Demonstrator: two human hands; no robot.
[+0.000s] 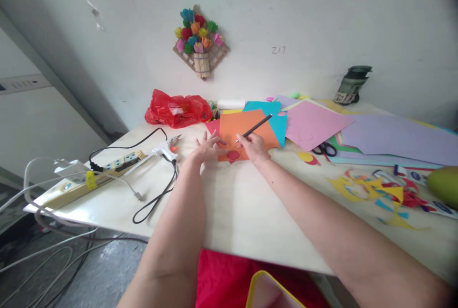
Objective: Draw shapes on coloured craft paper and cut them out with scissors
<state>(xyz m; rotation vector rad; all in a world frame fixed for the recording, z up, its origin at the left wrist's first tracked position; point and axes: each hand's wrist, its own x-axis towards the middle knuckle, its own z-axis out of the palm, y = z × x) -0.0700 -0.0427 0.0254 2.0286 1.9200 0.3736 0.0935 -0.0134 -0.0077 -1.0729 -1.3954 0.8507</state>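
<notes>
An orange sheet of paper (232, 129) lies on the white table between my hands, one corner cut in a curve. My right hand (255, 148) grips a dark pencil (258, 125), its tip near the middle of the sheet. With fingers spread, my left hand (209, 147) rests flat at the sheet's left edge. A small red paper circle (233, 155) sits at the sheet's lower edge, between the two hands. Under the orange sheet, a blue sheet (281, 127) and a pinkish-red sheet (212, 127) stick out.
Scissors (325, 149) lie right of a pink sheet (311, 124). Yellow scraps (348, 189) and glue tubes (442, 209) spread at right. At left are a glue gun (166, 148) and power strip (89, 184) with loose cords. A red plastic bag (179, 110) and bottle (352, 85) stand behind.
</notes>
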